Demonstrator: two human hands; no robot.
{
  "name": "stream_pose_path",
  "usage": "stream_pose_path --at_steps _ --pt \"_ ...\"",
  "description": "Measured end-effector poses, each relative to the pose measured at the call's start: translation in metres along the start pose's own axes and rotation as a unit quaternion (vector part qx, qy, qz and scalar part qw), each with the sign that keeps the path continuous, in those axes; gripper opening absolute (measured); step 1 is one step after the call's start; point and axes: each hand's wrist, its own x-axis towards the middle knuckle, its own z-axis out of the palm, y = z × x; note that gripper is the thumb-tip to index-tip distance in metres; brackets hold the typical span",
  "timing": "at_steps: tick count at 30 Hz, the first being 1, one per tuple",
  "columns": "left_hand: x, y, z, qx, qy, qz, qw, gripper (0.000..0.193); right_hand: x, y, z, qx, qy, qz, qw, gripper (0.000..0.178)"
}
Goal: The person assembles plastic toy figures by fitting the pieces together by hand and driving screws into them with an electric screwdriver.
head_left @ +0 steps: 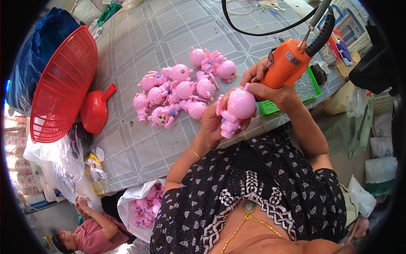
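My left hand [210, 122] is closed around a glossy pink plastic toy figure [241, 103] with a big round head, held over the near edge of the table. The figure's back is turned up. In my right hand [270, 91] is an orange electric screwdriver [286, 63], hung from above and joined to a black cable. Its tip is hidden behind my hand and the toy's head. My right fingers lie close to the toy's ear. Left of my hands lies a loose pile of pink figures [184, 89]; one near figure [161, 117] shows its painted front.
A green tray [269, 107] of small metal screws stands beside my right hand. At left are a red basket [63, 84], a red scoop [95, 111] and plastic bags [57, 156]. Below the table, a white sack [128, 199] holds more pink figures. Another person [95, 233] sits lower left.
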Motion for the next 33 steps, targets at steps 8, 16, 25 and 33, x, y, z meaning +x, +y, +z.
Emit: stream_pose_path --at_steps 8,16,25,33 --pt "0.005 0.002 0.023 0.284 0.165 0.179 0.927 0.059 -0.006 0.003 -0.01 -0.073 0.071 -0.079 0.992 0.027" --pt "0.008 -0.002 0.021 0.432 0.202 0.274 0.835 0.062 -0.01 0.003 -0.008 -0.067 0.062 -0.068 0.994 0.029" --pt "0.009 -0.006 0.027 0.398 0.212 0.253 0.856 0.067 -0.011 0.006 -0.006 -0.08 0.055 -0.088 0.991 0.031" --pt "0.011 -0.006 0.023 0.318 0.223 0.228 0.893 0.076 -0.013 0.001 0.0 -0.12 0.074 -0.04 0.989 0.03"
